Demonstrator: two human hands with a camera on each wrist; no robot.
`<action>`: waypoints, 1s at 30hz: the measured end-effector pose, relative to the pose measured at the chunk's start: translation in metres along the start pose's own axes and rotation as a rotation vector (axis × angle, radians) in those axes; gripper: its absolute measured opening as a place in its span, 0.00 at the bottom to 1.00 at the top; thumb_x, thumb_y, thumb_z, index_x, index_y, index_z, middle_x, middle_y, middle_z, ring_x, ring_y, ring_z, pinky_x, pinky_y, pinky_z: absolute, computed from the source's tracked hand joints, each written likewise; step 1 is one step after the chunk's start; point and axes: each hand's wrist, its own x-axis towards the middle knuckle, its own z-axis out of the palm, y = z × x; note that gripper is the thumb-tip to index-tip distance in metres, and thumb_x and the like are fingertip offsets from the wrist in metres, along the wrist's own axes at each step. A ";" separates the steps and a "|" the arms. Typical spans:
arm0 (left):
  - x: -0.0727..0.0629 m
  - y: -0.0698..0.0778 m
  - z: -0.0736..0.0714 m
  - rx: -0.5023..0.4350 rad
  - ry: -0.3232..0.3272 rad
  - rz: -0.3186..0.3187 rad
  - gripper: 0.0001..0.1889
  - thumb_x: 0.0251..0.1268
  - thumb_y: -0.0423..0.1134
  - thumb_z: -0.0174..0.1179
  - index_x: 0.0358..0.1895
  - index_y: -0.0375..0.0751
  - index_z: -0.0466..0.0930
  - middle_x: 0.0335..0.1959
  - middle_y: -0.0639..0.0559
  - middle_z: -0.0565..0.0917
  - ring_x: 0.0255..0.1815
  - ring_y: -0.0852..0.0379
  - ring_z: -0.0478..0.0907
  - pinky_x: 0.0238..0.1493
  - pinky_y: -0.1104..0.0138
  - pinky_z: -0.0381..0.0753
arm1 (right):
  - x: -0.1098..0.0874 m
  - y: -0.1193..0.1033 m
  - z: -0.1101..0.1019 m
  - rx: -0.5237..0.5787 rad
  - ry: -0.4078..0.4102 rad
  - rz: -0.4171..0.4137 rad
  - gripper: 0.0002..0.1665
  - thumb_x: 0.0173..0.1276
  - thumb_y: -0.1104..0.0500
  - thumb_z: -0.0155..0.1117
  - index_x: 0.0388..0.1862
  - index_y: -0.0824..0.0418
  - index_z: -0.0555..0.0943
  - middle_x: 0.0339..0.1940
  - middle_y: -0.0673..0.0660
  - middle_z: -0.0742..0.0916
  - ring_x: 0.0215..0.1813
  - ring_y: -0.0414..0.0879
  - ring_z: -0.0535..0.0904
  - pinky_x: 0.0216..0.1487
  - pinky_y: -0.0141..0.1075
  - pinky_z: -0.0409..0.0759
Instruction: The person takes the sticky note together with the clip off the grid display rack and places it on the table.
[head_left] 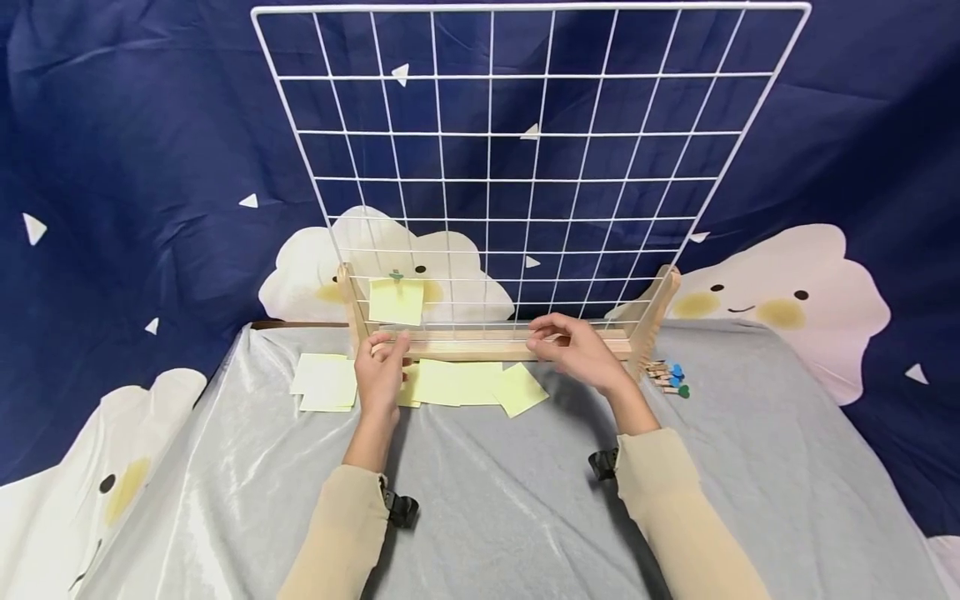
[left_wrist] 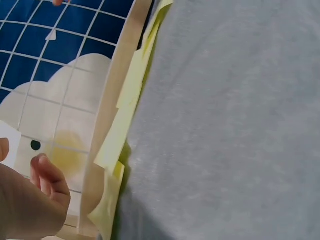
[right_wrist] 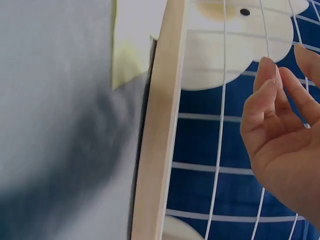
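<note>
A pale yellow paper note [head_left: 390, 304] hangs low on the left of a white wire grid [head_left: 489, 133], with a small green clip [head_left: 396, 275] at its top edge. Just below that note is my left hand [head_left: 380, 375], fingers loosely bent; the left wrist view shows nothing gripped in the visible part of the hand [left_wrist: 35, 202]. My right hand [head_left: 576, 354] hovers before the grid's lower right part. Its fingers are relaxed and slightly bent, and the right wrist view shows nothing held in that hand [right_wrist: 282, 120].
The grid stands in a wooden base [head_left: 480, 353] with two uprights. More yellow notes [head_left: 442, 383] lie along its front, one of them turned askew [head_left: 520, 390], and others [head_left: 324, 385] to the left. Small wooden clips [head_left: 663, 377] with blue and green tops lie beside the right upright.
</note>
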 end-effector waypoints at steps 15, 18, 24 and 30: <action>0.002 0.009 0.003 -0.046 -0.004 -0.007 0.31 0.65 0.48 0.70 0.64 0.40 0.67 0.46 0.37 0.83 0.42 0.43 0.84 0.30 0.68 0.83 | 0.030 -0.038 0.036 0.030 0.019 -0.157 0.21 0.68 0.63 0.69 0.59 0.68 0.79 0.49 0.64 0.85 0.45 0.52 0.83 0.40 0.50 0.86; 0.003 0.009 0.003 -0.059 0.002 -0.008 0.32 0.65 0.48 0.70 0.66 0.42 0.65 0.47 0.37 0.83 0.44 0.40 0.84 0.31 0.66 0.83 | 0.037 -0.045 0.044 0.000 0.011 -0.176 0.22 0.68 0.63 0.70 0.60 0.67 0.79 0.48 0.63 0.85 0.45 0.53 0.84 0.40 0.43 0.86; 0.003 0.009 0.004 -0.084 -0.017 0.033 0.35 0.68 0.49 0.68 0.69 0.47 0.57 0.48 0.34 0.83 0.47 0.35 0.82 0.28 0.66 0.82 | 0.052 -0.058 0.056 -0.081 0.046 -0.213 0.23 0.67 0.60 0.71 0.60 0.63 0.80 0.45 0.58 0.88 0.42 0.51 0.84 0.41 0.39 0.83; 0.004 0.012 0.007 -0.113 -0.021 0.068 0.36 0.69 0.46 0.67 0.71 0.52 0.53 0.53 0.29 0.81 0.50 0.30 0.80 0.23 0.71 0.81 | 0.064 -0.067 0.068 -0.095 0.109 -0.215 0.23 0.67 0.57 0.72 0.59 0.61 0.81 0.42 0.54 0.89 0.39 0.47 0.84 0.42 0.38 0.81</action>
